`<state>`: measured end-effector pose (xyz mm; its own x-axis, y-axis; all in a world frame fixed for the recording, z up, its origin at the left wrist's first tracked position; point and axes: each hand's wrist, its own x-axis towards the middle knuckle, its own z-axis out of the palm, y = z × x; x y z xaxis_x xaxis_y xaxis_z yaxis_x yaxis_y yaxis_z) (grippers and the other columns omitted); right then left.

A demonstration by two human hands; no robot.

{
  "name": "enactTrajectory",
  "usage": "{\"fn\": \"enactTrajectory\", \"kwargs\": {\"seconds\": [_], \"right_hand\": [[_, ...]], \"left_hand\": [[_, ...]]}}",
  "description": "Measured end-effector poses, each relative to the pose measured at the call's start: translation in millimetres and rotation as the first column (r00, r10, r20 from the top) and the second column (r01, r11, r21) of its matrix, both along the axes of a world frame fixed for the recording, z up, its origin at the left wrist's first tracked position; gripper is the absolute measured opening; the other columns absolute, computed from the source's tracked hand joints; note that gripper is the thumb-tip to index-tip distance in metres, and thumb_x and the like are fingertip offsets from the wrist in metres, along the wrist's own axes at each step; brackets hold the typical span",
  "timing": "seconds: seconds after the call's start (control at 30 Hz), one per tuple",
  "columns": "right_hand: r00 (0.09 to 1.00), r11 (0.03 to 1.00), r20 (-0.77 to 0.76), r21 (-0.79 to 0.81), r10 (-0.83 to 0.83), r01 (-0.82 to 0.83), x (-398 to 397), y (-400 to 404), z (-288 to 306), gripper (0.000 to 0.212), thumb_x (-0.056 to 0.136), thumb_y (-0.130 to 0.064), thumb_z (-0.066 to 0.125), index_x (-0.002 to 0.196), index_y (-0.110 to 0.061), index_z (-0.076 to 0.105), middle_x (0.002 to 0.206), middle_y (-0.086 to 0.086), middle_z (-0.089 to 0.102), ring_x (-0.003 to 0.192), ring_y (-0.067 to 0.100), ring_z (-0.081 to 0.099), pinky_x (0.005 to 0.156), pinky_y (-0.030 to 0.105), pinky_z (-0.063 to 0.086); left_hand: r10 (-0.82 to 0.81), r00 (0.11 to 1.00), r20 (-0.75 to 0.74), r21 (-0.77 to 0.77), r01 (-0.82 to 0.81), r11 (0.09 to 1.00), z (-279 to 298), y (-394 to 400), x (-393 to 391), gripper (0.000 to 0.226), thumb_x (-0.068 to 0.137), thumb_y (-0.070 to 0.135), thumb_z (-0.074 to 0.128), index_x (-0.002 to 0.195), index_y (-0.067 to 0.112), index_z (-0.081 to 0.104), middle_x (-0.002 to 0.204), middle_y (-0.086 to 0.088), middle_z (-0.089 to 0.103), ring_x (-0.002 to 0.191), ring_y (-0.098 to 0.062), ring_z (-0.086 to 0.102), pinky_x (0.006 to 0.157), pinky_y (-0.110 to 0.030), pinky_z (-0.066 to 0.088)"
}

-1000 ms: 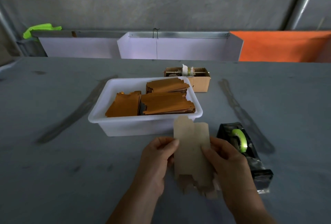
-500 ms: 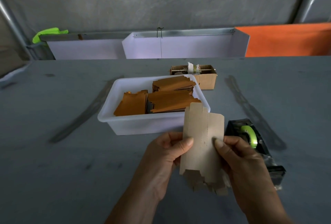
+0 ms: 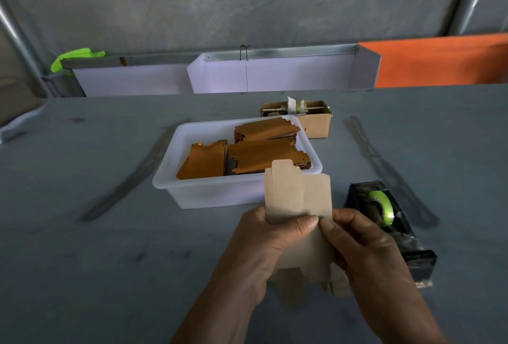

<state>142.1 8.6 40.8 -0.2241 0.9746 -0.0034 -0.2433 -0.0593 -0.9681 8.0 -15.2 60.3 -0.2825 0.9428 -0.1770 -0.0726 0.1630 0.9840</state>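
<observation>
- I see the left hand [image 3: 264, 244] and right hand [image 3: 365, 250] pinching the flat cardboard blank [image 3: 298, 192], held upright above the table [image 3: 82, 261].
- The white tub [image 3: 209, 192] of orange blanks sits just behind it.
- The tape dispenser [image 3: 384, 222] is close beside the right hand.

Tape dispenser [image 3: 389, 229] right of bin [image 3: 220, 192]

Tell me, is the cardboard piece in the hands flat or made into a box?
Flat: the cardboard piece shows one flat face with end tabs out, pinched by the left hand and right hand.
</observation>
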Motion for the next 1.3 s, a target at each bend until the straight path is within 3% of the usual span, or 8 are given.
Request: {"fn": "enactTrajectory", "kwargs": {"seconds": [0.33,0.5,0.6,0.83,0.97,1.07,1.13,1.3], "right_hand": [[0.999,1.000,0.054,0.029,0.010,-0.011,0,-3,3,0.008,0.070,-0.014,0.067,0.074,-0.012,0.072,0.068,0.005,0.068,0.062,0.010,0.059,0.053,0.017,0.048],[0.998,0.999,0.065,0.033,0.023,-0.025,2,-5,6,0.013,0.067,-0.019,0.067,0.076,-0.011,0.072,0.071,0.006,0.070,0.063,0.012,0.061,0.055,0.019,0.051],[0.983,0.993,0.160,0.085,-0.089,0.076,3,-6,4,0.007,0.067,-0.020,0.070,0.074,-0.021,0.072,0.069,0.005,0.070,0.062,0.013,0.062,0.055,0.024,0.052],[0.962,0.969,0.215,0.212,-0.169,0.123,-8,-7,-4,0.019,0.076,-0.010,0.070,0.071,-0.028,0.071,0.060,-0.004,0.066,0.050,0.003,0.053,0.046,0.015,0.044],[0.987,0.992,0.119,0.080,-0.109,0.100,-12,-6,-7,0.021,0.082,-0.004,0.065,0.069,-0.019,0.072,0.053,-0.003,0.058,0.046,0.003,0.045,0.040,0.013,0.037],[0.946,0.936,0.207,0.300,-0.251,0.183,-13,-12,-10,0.026,0.077,-0.004,0.072,0.069,-0.029,0.071,0.061,-0.001,0.063,0.050,0.001,0.052,0.049,0.007,0.042],[0.815,0.773,0.333,0.599,-0.475,0.207,-15,-16,-10,0.027,0.074,-0.015,0.077,0.077,-0.038,0.063,0.064,0.001,0.057,0.060,-0.001,0.053,0.058,-0.001,0.037],[0.688,0.613,0.375,0.780,-0.621,0.128,-21,-23,-9,0.024,0.075,-0.024,0.062,0.095,-0.012,0.069,0.068,-0.002,0.050,0.061,0.003,0.043,0.063,-0.004,0.032]], "left_hand": [[0.037,0.999,-0.007,-0.040,-0.037,0.999,1,1,-1,0.038,0.062,0.034,0.085,0.095,0.019,0.073,0.090,0.000,0.075,0.096,-0.021,0.067,0.087,-0.038,0.053],[0.069,0.996,-0.051,0.014,-0.068,0.998,-1,3,0,0.017,0.073,0.023,0.079,0.085,0.026,0.068,0.077,0.011,0.072,0.079,-0.005,0.065,0.056,-0.007,0.048],[0.082,0.995,-0.049,0.056,-0.079,0.995,0,2,6,0.019,0.071,0.022,0.080,0.086,0.027,0.068,0.076,0.016,0.072,0.076,0.003,0.065,0.057,-0.004,0.046],[0.074,0.997,-0.019,0.002,-0.074,0.997,0,-6,-2,0.060,0.047,0.050,0.070,0.101,0.023,0.069,0.092,0.005,0.073,0.089,-0.010,0.066,0.071,-0.021,0.051],[0.104,0.994,0.019,-0.043,-0.103,0.994,-3,-8,-6,0.042,0.058,0.041,0.077,0.095,0.022,0.071,0.091,0.001,0.075,0.091,-0.018,0.068,0.081,-0.031,0.055],[0.112,0.993,0.021,-0.037,-0.111,0.993,-7,-7,-6,0.022,0.068,0.030,0.080,0.088,0.022,0.073,0.085,0.007,0.076,0.080,-0.005,0.070,0.072,-0.019,0.052],[0.125,0.990,0.061,-0.057,-0.122,0.991,-9,-7,-2,0.015,0.072,0.025,0.080,0.085,0.020,0.075,0.081,0.004,0.076,0.076,-0.010,0.072,0.071,-0.025,0.056],[0.154,0.986,0.057,-0.055,-0.151,0.987,-5,-6,4,0.005,0.077,0.023,0.077,0.079,0.019,0.075,0.073,0.001,0.075,0.068,-0.015,0.071,0.049,-0.020,0.048]]}}
